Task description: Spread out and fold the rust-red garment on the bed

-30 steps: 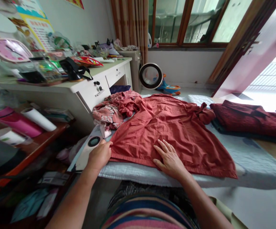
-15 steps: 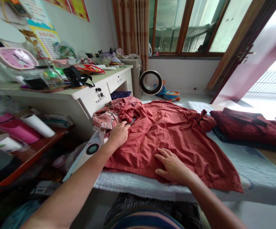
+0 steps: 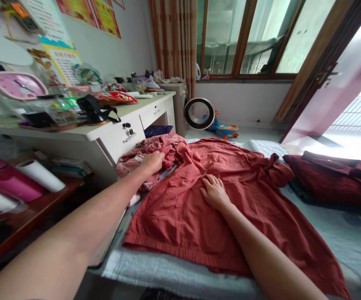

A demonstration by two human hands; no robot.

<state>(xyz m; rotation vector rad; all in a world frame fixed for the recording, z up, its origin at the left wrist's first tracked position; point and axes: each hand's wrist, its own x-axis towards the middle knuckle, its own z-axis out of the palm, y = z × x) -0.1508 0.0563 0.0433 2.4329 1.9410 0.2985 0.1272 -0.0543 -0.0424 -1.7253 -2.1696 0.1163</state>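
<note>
A brick-red shirt (image 3: 183, 221) lies spread out and wrinkled in front of me, its gathered hem towards me. My left hand (image 3: 153, 161) is at the bunched sleeve on the shirt's left side, with its fingers closed on the cloth. The fingertips are partly hidden by the hand itself. Flat on the middle of the shirt rests my right hand (image 3: 215, 192), fingers stretched out. A patterned pink cloth (image 3: 128, 166) lies crumpled beneath and beside my left hand.
The shirt lies on a pale blue sheet (image 3: 155, 262). Folded dark red clothes (image 3: 336, 177) are stacked at the right. A white desk (image 3: 111, 143) with drawers stands at the left. Beyond are a washing machine's open round door (image 3: 199, 113) and a blue-orange ride-on toy (image 3: 225, 128).
My left hand has moved from lying over the shirt's left edge to closing on the sleeve. My right hand has slid farther up the shirt. The view has leaned closer.
</note>
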